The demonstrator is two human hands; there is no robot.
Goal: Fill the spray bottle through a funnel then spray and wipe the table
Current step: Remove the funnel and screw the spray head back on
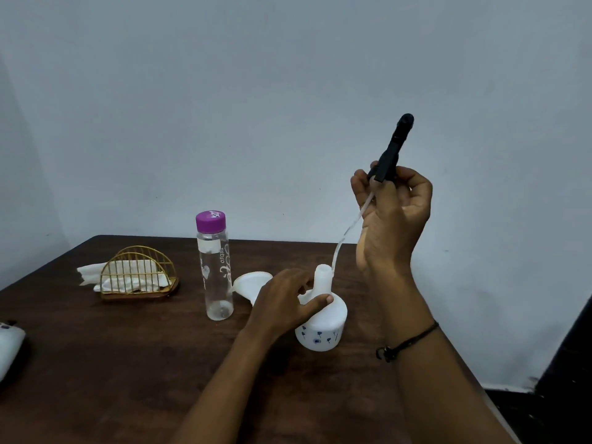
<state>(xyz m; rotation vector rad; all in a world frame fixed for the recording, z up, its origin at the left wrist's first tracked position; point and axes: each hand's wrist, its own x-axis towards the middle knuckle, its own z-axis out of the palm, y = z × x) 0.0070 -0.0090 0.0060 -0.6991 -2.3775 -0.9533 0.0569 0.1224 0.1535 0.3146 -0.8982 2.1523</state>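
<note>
Items on dark wooden table, left to right, with progress noted.

Pale device, far left edge, partly cut off; kind not identifiable.

Gold wire holder with white tissues; apparently untouched, so wiping looks not yet begun.

Clear water bottle, upright, purple cap on; contents hard to read. Pouring judged not yet done.

White funnel, lying on its side on the table between water bottle and spray bottle; not yet seated in any neck.

Left hand, fingers loosely curled, thumb pressed against the shoulder of the spray bottle, steadying it.

Spray bottle, white with small blue motifs, upright, neck open.

Right hand, raised, fingers closed around the black spray head; its clear dip tube curves down, tip at the bottle mouth.

Status: bottle opened; funnel placement, filling, recapping, spraying and wiping remain.
</note>
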